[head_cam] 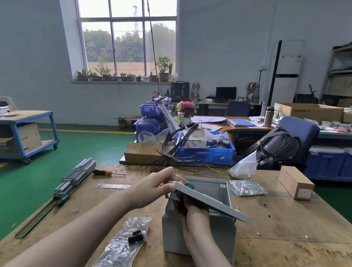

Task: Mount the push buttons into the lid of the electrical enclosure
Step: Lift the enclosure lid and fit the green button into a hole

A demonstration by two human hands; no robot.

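The lid (211,200) is held tilted over the open grey box (199,230), its far right end low near the box's right rim and its left end raised. The left hand (155,188) pinches the raised left edge, thumb under and fingers on top, close to a green button (188,186) that shows above the lid face. The right hand (192,212) reaches beneath the lid; its fingers are hidden by the lid, so whether they grip a nut or the button body cannot be told. The work appears to be at the fastening stage of the green button. A black button part (136,236) lies on a clear bag (120,245) on the bench (289,245), left of the box, not yet fitted. Risks follow from this posture. The lid is supported mainly by a pinch at one edge; a slackened hold would probably let it swing or drop onto the box rim. Fastening is done blind from below, so a nut may cross-thread or fall into the box. If the top fingers do not steady the green button, it may turn with the nut and seat crooked. The loose part on the bag sits near the left forearm and could be swept off the bench.
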